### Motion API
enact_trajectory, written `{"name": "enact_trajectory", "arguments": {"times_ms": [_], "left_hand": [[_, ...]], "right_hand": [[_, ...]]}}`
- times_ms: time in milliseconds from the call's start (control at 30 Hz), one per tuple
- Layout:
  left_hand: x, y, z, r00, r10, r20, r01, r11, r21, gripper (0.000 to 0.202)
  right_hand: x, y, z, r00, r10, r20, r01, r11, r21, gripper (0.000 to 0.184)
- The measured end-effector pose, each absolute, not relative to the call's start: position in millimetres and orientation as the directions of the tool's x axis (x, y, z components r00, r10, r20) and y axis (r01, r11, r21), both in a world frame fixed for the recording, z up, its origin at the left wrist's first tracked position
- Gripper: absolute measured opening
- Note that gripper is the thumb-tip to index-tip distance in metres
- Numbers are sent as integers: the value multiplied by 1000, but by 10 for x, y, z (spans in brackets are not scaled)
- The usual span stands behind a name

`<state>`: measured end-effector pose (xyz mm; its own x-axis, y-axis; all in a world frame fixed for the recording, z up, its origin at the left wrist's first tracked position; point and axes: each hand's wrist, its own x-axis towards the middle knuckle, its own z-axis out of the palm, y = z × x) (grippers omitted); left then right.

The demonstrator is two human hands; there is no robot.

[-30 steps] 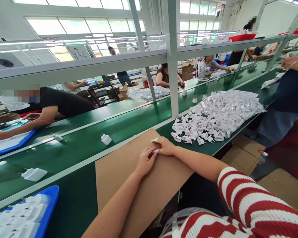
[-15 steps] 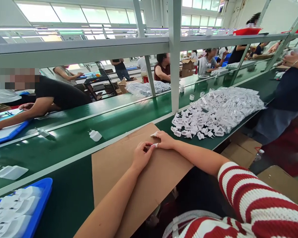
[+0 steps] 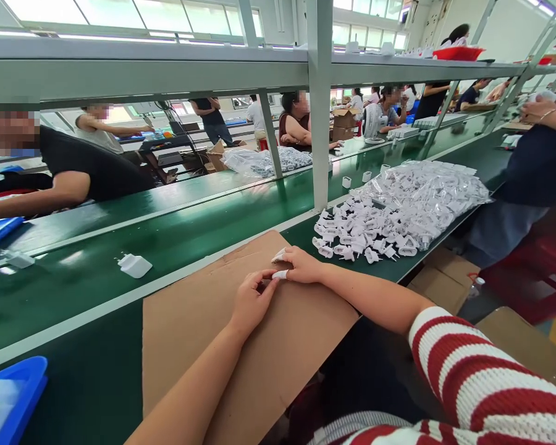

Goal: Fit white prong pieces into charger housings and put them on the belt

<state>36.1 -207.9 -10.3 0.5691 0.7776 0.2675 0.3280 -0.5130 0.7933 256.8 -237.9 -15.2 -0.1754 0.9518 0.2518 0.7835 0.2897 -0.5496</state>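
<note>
My right hand [image 3: 301, 264] rests over a flat sheet of brown cardboard [image 3: 204, 346], thumb and forefinger apart. White coverings, like finger cots or tape, wrap the tips of that forefinger and thumb. My left hand [image 3: 254, 300] pinches the white covering [image 3: 280, 274] on the right thumb. To the right of my hands lies a loose heap of small white plug parts [image 3: 352, 232], several with pins showing. Behind it, more of them fill a clear plastic bag [image 3: 435, 191].
A green conveyor belt [image 3: 204, 228] runs past the cardboard, carrying a white plug adapter [image 3: 135, 266]. At the lower left stands a blue tray [image 3: 32, 377] with white pieces. A grey post [image 3: 320, 123] and overhead shelf [image 3: 167, 71] frame the bench. Co-workers sit across the belt.
My view has shifted, so most things sit farther left. The plug adapter on the belt has moved left past the cardboard's corner. The pinch at the right thumb continues, with more white covering visible.
</note>
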Motion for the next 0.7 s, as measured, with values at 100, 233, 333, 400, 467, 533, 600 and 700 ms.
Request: {"name": "enact_trajectory", "arguments": {"times_ms": [100,233,333,400,467,533,600,700], "left_hand": [[358,-2082,-97,512,823,246,343,-458,820,41],[357,-2055,-132,493,850,186,347,-388,854,47],[357,-2027,-172,547,807,222,321,-447,835,51],[356,-2017,-182,590,767,251,308,-502,808,46],[355,-2016,-174,623,736,265,303,-539,786,38],[353,-2024,-155,637,722,271,300,-556,775,33],[351,-2035,-136,633,726,269,308,-555,773,33],[348,-2051,-119,610,752,251,328,-528,784,33]], "right_hand": [[2575,-2378,-149,-180,955,237,792,283,-541,44],[2586,-2387,-155,-207,946,252,795,312,-520,41],[2579,-2402,-155,-241,934,264,784,348,-515,36],[2569,-2412,-151,-262,926,271,772,369,-517,36],[2560,-2420,-143,-275,921,275,766,383,-517,39],[2553,-2426,-131,-278,920,276,768,386,-511,40],[2549,-2433,-115,-280,920,276,768,387,-511,37],[2544,-2446,-90,-286,918,274,763,391,-514,34]]}}
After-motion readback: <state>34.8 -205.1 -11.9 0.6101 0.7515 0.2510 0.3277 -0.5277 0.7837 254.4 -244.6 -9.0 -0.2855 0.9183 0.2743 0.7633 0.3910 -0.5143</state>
